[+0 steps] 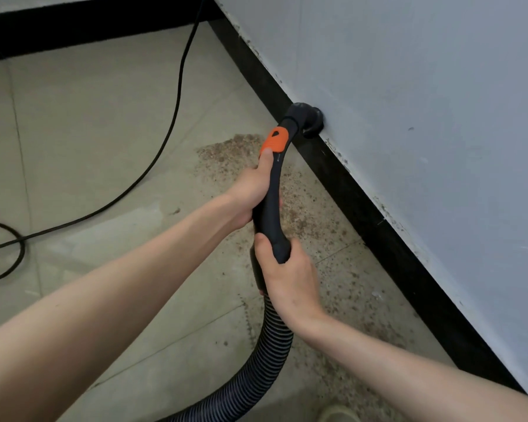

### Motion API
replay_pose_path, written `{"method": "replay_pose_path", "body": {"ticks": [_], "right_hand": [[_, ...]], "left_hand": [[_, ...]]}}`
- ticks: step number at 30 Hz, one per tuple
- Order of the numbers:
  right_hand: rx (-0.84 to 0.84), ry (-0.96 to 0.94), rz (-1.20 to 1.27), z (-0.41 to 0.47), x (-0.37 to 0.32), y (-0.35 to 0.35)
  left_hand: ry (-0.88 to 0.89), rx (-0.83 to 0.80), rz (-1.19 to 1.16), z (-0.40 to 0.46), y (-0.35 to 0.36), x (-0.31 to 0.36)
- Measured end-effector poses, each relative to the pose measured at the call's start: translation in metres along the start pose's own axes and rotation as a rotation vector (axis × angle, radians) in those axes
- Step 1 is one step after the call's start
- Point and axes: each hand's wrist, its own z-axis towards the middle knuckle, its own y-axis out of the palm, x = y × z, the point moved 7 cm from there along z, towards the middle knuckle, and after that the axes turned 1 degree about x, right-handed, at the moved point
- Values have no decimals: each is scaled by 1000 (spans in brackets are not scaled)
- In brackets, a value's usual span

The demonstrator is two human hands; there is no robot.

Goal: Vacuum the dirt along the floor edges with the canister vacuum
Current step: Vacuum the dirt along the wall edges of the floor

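A black curved vacuum handle (272, 205) with an orange slider (275, 141) points toward the wall. Its round nozzle (310, 118) sits against the top of the black baseboard (366, 214). My left hand (255, 190) grips the handle's upper part, thumb just below the orange piece. My right hand (287, 275) grips the lower end where the ribbed grey hose (256, 379) joins. Brown dirt (305, 214) is scattered over the beige tiles along the baseboard, beneath and behind the handle.
A black power cord (171, 123) runs from the far corner across the floor and loops at the left edge. The grey-white wall (424, 102) fills the right side; a second baseboard (89, 28) runs along the back.
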Motion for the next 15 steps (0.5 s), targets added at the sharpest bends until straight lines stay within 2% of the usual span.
{"method": "replay_pose_path", "body": {"ticks": [9,12,15], "right_hand": [[-32,-18,33,-7,-9,3],[-70,1,89,3,-19,17],[-168,10,111,15,-29,35]], "left_hand": [[-11,19,-18,-13,-7,5],[-4,90,-28,-6,-25,10],[-15,230,-76,-1,-55,6]]}}
